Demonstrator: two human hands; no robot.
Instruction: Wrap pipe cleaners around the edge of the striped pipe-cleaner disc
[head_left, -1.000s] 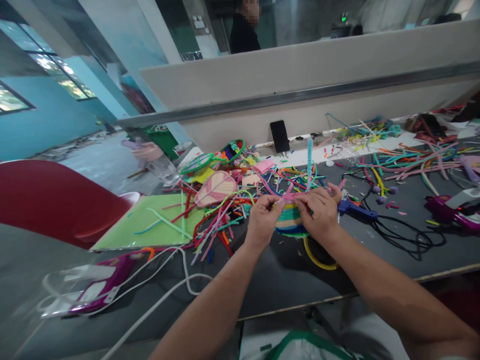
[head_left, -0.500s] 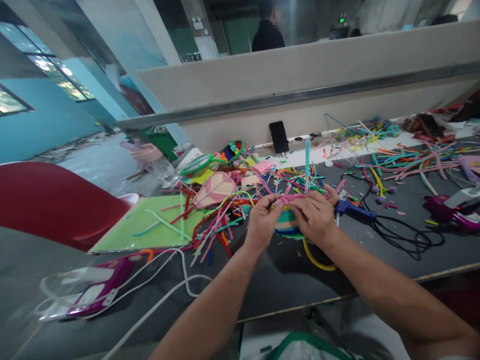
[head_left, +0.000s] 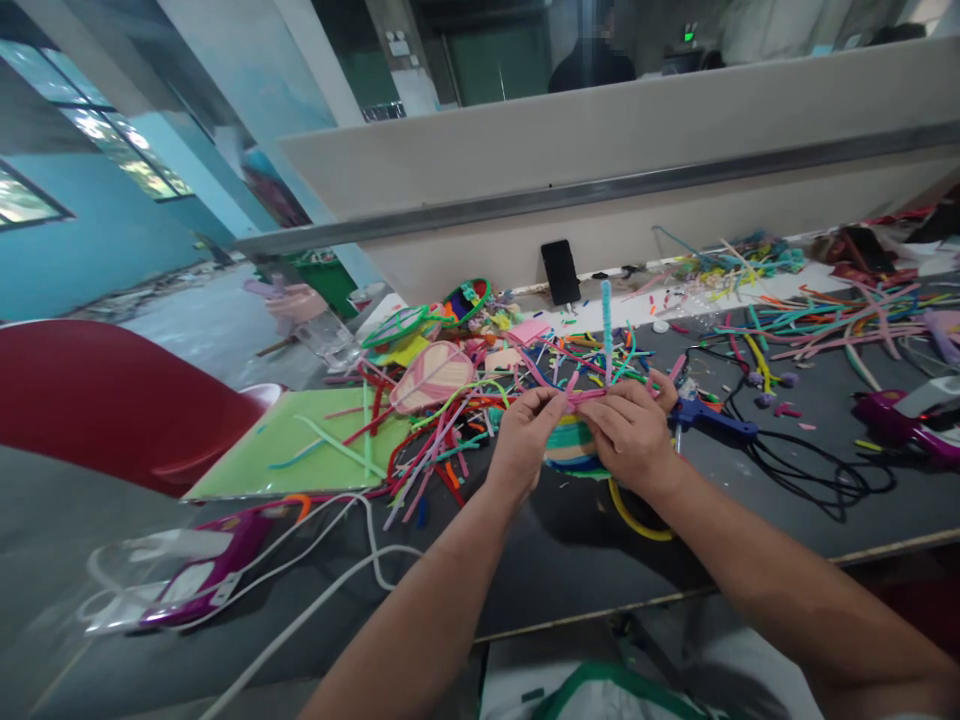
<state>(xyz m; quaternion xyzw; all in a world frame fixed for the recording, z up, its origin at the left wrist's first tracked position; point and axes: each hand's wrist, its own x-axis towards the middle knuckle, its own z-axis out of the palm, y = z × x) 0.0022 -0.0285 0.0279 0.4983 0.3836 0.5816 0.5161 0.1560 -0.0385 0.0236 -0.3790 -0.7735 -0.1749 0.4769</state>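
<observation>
Between the fingertips of both hands runs a pink pipe cleaner (head_left: 586, 397). My left hand (head_left: 521, 445) pinches one end, thumb against the fingers. My right hand (head_left: 634, 432) closes on the other part of it, and its fingers hide some of the stem. A light blue fuzzy stem (head_left: 607, 325) stands upright just behind the right hand; where its lower end is fixed, I cannot tell. Under the hands lies a round striped piece (head_left: 571, 445) in blue, yellow and beige, partly covered. Close to the right hand is a blue glue gun (head_left: 712, 418).
Loose pipe cleaners (head_left: 442, 440) pile up at left, beside a pink oval piece (head_left: 433, 377) and a green board (head_left: 289, 450). A phone (head_left: 560, 272) leans on the partition. Black cable (head_left: 817, 475) coils at right. White cord (head_left: 315, 600) crosses the front left.
My left fingers have closed further over the pink pipe cleaner, covering more of it. The light blue stem has shifted slightly left. A person beyond the partition has moved right.
</observation>
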